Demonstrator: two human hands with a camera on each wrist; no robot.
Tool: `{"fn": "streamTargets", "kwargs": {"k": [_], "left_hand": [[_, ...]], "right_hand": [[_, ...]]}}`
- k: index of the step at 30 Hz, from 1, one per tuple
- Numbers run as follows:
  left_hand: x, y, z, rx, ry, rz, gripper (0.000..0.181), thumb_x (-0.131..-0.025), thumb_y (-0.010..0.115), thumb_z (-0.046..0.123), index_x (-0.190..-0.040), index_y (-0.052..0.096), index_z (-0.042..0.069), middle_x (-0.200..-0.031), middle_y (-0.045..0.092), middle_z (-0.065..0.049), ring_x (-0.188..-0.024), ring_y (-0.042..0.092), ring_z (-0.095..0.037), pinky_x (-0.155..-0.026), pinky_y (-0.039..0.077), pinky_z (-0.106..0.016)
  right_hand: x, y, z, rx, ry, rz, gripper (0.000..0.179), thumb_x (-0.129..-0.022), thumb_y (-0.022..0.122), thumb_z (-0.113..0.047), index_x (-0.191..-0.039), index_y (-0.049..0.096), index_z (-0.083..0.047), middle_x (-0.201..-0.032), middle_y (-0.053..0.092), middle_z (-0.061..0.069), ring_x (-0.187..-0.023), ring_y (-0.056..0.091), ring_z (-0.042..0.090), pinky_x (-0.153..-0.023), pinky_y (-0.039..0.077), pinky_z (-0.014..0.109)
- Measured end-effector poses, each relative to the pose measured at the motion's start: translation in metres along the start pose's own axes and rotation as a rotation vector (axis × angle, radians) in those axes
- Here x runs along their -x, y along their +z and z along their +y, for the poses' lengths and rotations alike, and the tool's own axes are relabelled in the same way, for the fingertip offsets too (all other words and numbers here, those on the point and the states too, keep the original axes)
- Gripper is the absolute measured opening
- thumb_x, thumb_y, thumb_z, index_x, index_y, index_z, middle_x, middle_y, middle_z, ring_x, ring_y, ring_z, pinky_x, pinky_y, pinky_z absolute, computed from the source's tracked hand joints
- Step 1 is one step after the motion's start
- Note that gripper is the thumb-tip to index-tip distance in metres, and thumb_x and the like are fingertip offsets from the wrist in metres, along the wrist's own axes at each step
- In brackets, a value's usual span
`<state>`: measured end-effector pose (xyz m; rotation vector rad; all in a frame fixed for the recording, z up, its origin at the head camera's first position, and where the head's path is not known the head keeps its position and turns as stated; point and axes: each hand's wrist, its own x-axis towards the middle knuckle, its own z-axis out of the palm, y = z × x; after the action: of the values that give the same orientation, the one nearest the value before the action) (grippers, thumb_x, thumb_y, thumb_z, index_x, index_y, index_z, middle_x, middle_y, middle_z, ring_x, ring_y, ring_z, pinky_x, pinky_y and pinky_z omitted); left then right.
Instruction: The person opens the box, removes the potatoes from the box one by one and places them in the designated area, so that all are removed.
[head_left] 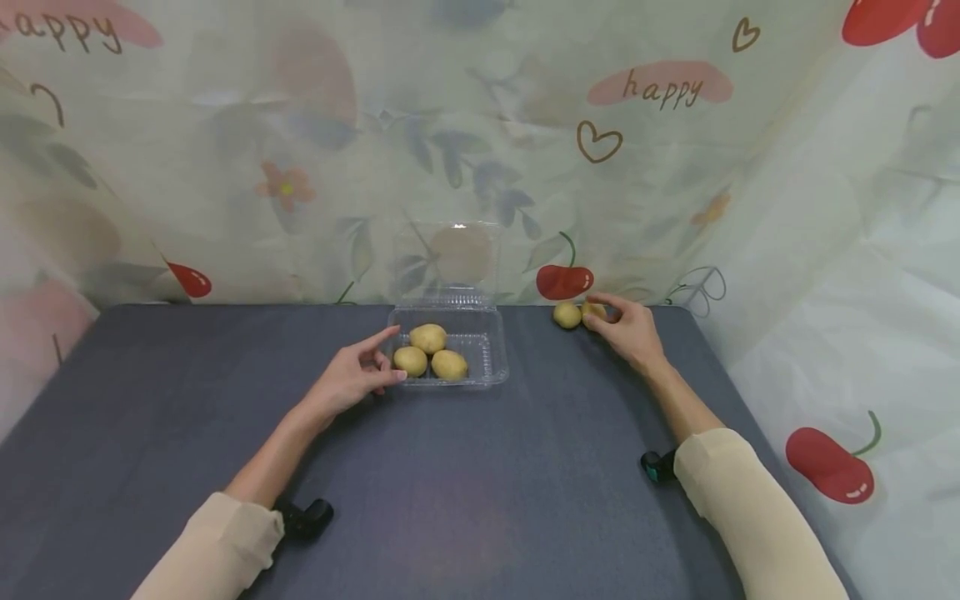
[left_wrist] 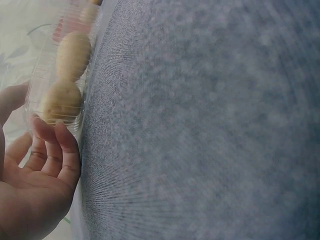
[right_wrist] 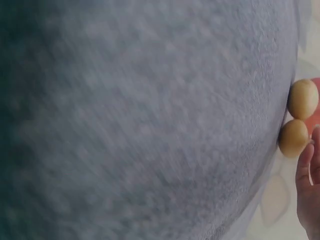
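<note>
Three potatoes lie in a clear plastic clamshell container, whose lid stands raised at the back. My left hand holds the container's left end, index finger toward the back and thumb at the front corner. In the left wrist view, its fingers curl against the clear wall, with potatoes behind it. At the table's back right, my right hand pinches a potato between thumb and fingers. Another potato sits just left of it. The right wrist view shows the pinched potato beside its neighbour.
A dark grey cloth covers the table. A curtain printed with cherries, leaves and hearts hangs directly behind the back edge and along the right side. Dark wrist devices show at both sleeve cuffs.
</note>
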<state>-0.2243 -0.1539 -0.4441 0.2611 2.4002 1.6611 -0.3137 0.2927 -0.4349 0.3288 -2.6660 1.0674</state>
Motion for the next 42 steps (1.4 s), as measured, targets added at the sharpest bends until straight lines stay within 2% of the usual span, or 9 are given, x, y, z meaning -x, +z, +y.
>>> {"fn": "streamTargets", "kwargs": {"k": [2,5,8,9,14,22,34,38,42], "left_hand": [[0.001,0.000,0.000,0.000,0.000,-0.001,0.077,-0.090,0.076,0.023,-0.156,0.035,0.020,-0.087,0.060,-0.011,-0.084,0.060,-0.031,-0.074,0.054,-0.041],[0.001,0.001,-0.001,-0.007,0.000,0.004,0.077,-0.091,0.075,0.023,-0.156,0.035,0.019,-0.086,0.060,-0.010,-0.082,0.061,-0.030,-0.073,0.054,-0.040],[0.002,0.001,-0.001,-0.017,-0.002,0.008,0.076,-0.091,0.075,0.022,-0.156,0.035,0.018,-0.086,0.060,-0.010,-0.081,0.060,-0.029,-0.071,0.053,-0.040],[0.002,0.001,-0.002,-0.020,-0.003,0.010,0.076,-0.091,0.075,0.023,-0.156,0.035,0.018,-0.086,0.061,-0.010,-0.080,0.061,-0.029,-0.071,0.053,-0.039],[0.002,0.002,-0.001,-0.027,-0.003,0.009,0.076,-0.091,0.075,0.024,-0.156,0.035,0.020,-0.086,0.061,-0.009,-0.078,0.061,-0.028,-0.068,0.052,-0.039],[0.002,0.003,0.000,-0.013,-0.004,0.012,0.077,-0.090,0.076,0.024,-0.156,0.036,0.022,-0.086,0.060,-0.010,-0.078,0.060,-0.029,-0.069,0.052,-0.039],[0.002,0.002,0.001,-0.015,-0.012,0.012,0.077,-0.091,0.075,0.023,-0.156,0.034,0.022,-0.086,0.061,-0.009,-0.079,0.061,-0.029,-0.066,0.050,-0.039],[0.004,0.002,0.008,-0.015,-0.027,0.006,0.076,-0.092,0.074,0.020,-0.156,0.034,0.018,-0.085,0.061,-0.008,-0.079,0.061,-0.032,-0.066,0.050,-0.040],[0.012,0.001,0.024,-0.008,-0.028,-0.003,0.073,-0.093,0.072,0.014,-0.156,0.034,0.011,-0.085,0.061,-0.012,-0.082,0.060,-0.038,-0.068,0.051,-0.043]], "right_hand": [[0.001,0.003,-0.002,-0.011,-0.010,0.005,0.036,-0.091,0.075,-0.025,-0.125,0.071,-0.015,-0.055,0.050,0.005,-0.044,0.038,0.012,-0.045,0.033,0.028],[0.003,0.006,-0.006,-0.029,-0.034,0.006,0.034,-0.090,0.076,-0.023,-0.123,0.072,-0.015,-0.080,0.069,0.009,-0.053,0.050,0.011,-0.050,0.040,0.025],[0.006,0.010,-0.009,-0.051,-0.055,0.002,0.032,-0.090,0.077,-0.022,-0.121,0.073,-0.015,-0.107,0.073,0.007,-0.063,0.060,0.012,-0.054,0.044,0.023],[0.007,0.011,-0.010,-0.055,-0.059,0.000,0.031,-0.090,0.077,-0.022,-0.120,0.073,-0.015,-0.110,0.073,0.006,-0.064,0.060,0.013,-0.055,0.045,0.023],[0.011,0.016,-0.017,-0.080,-0.060,-0.021,0.028,-0.089,0.078,-0.023,-0.117,0.075,-0.018,-0.108,0.073,0.001,-0.067,0.061,0.016,-0.056,0.046,0.024],[0.015,0.022,-0.033,-0.096,-0.106,-0.074,0.031,-0.089,0.077,-0.023,-0.119,0.073,-0.014,-0.108,0.072,0.005,-0.075,0.065,0.022,-0.060,0.049,0.026],[0.019,0.035,-0.058,-0.187,-0.194,-0.154,0.028,-0.087,0.078,-0.011,-0.115,0.074,-0.008,-0.109,0.072,0.013,-0.071,0.067,0.014,-0.062,0.052,0.025],[0.021,0.039,-0.067,-0.196,-0.189,-0.188,0.029,-0.087,0.078,-0.012,-0.116,0.074,-0.009,-0.110,0.071,0.012,-0.072,0.066,0.013,-0.063,0.053,0.026],[0.022,0.042,-0.075,-0.203,-0.201,-0.204,0.030,-0.087,0.079,-0.013,-0.117,0.074,-0.010,-0.107,0.072,0.011,-0.073,0.066,0.012,-0.064,0.053,0.027]]}}
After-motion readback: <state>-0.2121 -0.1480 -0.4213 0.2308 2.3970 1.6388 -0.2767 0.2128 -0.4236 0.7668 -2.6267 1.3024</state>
